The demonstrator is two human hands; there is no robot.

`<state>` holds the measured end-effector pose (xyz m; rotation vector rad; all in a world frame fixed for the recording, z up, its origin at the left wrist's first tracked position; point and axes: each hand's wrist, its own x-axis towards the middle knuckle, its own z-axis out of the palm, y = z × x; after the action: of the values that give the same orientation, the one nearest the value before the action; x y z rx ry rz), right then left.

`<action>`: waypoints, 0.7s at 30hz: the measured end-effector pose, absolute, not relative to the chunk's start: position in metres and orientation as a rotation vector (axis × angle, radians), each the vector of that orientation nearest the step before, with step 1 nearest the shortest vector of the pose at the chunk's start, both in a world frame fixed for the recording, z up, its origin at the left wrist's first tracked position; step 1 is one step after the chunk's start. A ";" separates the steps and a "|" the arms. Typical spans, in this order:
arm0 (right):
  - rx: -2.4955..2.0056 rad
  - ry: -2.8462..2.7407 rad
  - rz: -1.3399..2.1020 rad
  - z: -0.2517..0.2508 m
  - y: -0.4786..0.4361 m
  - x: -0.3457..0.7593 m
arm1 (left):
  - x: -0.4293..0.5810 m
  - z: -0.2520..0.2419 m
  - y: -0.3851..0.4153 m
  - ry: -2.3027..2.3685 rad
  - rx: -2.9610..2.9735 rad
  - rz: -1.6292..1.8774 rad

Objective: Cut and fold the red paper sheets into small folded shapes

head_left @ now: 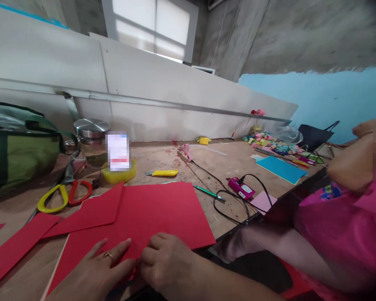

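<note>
A large red paper sheet lies on the wooden table in front of me. My left hand, with a ring on one finger, rests flat on the sheet's near edge, fingers stretched out. My right hand sits beside it with its fingers curled, pinching the red sheet at that edge. More red paper pieces lie overlapping to the left.
Scissors, a yellow tape roll, a glass jar, a green bag, a yellow cutter, a pink device with black cable, blue paper. A person in a pink top sits at right.
</note>
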<state>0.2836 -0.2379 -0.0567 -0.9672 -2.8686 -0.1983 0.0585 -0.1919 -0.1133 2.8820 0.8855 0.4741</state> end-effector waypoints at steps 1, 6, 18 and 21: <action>-0.940 -2.874 -0.213 -0.057 -0.238 0.284 | 0.059 -0.113 -0.194 0.901 2.894 0.454; -0.863 -2.849 -0.187 -0.063 -0.237 0.287 | 0.056 -0.097 -0.204 0.900 2.911 0.383; -0.725 -2.726 -0.422 -0.085 -0.233 0.288 | 0.059 -0.067 -0.208 0.827 2.895 0.209; -0.764 -2.727 -0.426 -0.081 -0.236 0.295 | 0.057 -0.078 -0.205 0.760 2.887 0.212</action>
<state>0.2951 -0.2359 -0.0808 -0.7636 -2.7269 -0.4257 0.0570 -0.2047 -0.0782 2.8871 0.7604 0.2116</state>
